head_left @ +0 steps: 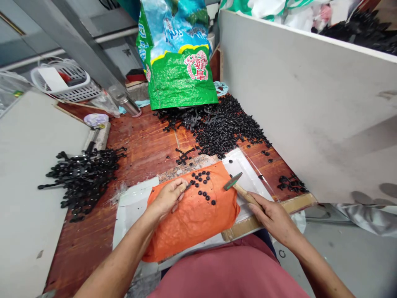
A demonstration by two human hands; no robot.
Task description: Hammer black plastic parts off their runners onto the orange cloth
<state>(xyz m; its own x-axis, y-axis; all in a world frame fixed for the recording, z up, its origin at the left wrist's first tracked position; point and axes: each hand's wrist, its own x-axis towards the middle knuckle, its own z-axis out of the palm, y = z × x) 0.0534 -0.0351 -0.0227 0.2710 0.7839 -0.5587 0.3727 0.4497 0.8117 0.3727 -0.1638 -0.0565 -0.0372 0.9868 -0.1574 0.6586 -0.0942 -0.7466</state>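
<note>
My right hand (271, 215) is wrapped round the wooden handle of a hammer (233, 181), whose greenish metal head is raised near the right edge of an orange cloth (186, 223). Over the left part of that cloth, my left hand (170, 194) is closed in a pinch on a small black plastic piece (189, 185), mostly hidden by the fingers. Several small round black parts (200, 193) lie scattered on the cloth, just right of my left fingertips.
A big heap of small black parts (217, 128) lies behind the cloth, under a green-and-blue woven bag (182, 82). Branched black pieces (88, 178) are piled at left. A tall grey panel (297, 103) bounds the right side. A thermos (128, 103) and basket (76, 95) stand far left.
</note>
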